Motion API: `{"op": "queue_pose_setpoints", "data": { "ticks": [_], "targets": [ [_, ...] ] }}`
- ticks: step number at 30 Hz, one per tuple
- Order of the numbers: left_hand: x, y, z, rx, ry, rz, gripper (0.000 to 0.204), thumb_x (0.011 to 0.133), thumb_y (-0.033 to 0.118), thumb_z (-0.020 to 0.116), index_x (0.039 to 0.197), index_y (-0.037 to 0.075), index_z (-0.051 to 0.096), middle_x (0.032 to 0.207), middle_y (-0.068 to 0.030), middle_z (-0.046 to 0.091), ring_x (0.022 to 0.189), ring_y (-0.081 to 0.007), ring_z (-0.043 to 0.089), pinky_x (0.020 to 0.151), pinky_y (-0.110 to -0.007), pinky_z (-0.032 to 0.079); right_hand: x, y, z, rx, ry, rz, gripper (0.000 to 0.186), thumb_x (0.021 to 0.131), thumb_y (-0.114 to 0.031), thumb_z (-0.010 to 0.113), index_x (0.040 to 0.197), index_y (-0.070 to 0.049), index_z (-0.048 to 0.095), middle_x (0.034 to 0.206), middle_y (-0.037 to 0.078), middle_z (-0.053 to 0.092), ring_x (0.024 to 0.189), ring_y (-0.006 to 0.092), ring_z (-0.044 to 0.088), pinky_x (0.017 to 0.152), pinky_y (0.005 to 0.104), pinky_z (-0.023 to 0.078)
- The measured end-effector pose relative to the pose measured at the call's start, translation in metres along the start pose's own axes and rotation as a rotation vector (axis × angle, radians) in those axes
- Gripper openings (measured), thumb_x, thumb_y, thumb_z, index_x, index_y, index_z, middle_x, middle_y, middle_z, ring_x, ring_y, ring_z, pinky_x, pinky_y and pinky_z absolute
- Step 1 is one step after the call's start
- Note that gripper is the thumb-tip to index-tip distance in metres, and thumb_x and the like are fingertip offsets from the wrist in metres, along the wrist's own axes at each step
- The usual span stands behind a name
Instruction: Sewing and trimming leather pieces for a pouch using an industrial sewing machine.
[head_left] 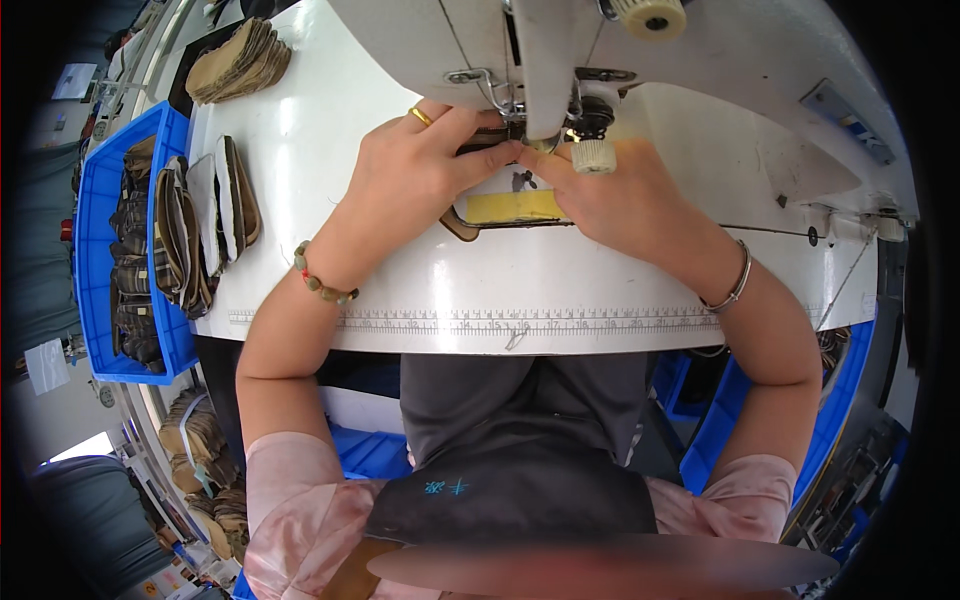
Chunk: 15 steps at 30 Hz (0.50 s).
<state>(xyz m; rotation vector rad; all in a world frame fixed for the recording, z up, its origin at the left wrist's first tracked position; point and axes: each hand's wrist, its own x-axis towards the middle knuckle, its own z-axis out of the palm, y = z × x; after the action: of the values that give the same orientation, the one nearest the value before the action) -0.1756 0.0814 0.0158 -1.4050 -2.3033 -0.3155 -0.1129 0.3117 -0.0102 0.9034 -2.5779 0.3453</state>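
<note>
At the white sewing machine, both my hands meet close to the presser foot. My left hand is closed, thumb and fingers on a small dark fabric piece beside the needle. My right hand points its fingertips at the same spot and nearly touches my left thumb. Its fingers are bent and partly hidden behind the machine's knob, so what they hold does not show. Below my hands lies a yellow strip, with a tan-edged piece at its left end.
Stacked tan pieces sit at the far left of the white table. Folded fabric pieces lie beside a blue bin of dark plaid items. A printed ruler runs along the near edge; another blue bin stands lower right.
</note>
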Motion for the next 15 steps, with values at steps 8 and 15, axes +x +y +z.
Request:
{"op": "queue_pose_setpoints", "data": {
  "ticks": [8,15],
  "targets": [
    [-0.002,-0.007,0.012,0.074,-0.019,0.044,0.027,0.071,0.011,0.074,0.096,0.019,0.079,0.094,0.0061,0.068,0.077,-0.0151,0.067,0.056,-0.028,0.054,-0.002,-0.001,-0.002,0.007,-0.032,0.014,0.013,0.082,-0.012,0.068,0.091,-0.012,0.077,0.068,0.006,0.064,0.057,0.0221,0.065,0.051,0.0347,0.049],
    [0.0,-0.004,0.011,-0.294,-0.01,-0.19,0.022,0.077,0.005,0.075,0.096,0.015,0.079,0.08,-0.0011,0.069,0.064,-0.0205,0.065,0.055,-0.031,0.051,-0.003,0.0,-0.002,0.015,-0.012,-0.005,0.017,0.082,-0.009,0.066,0.095,-0.012,0.076,0.07,0.005,0.065,0.06,0.0215,0.066,0.051,0.0337,0.05]
  ]
}}
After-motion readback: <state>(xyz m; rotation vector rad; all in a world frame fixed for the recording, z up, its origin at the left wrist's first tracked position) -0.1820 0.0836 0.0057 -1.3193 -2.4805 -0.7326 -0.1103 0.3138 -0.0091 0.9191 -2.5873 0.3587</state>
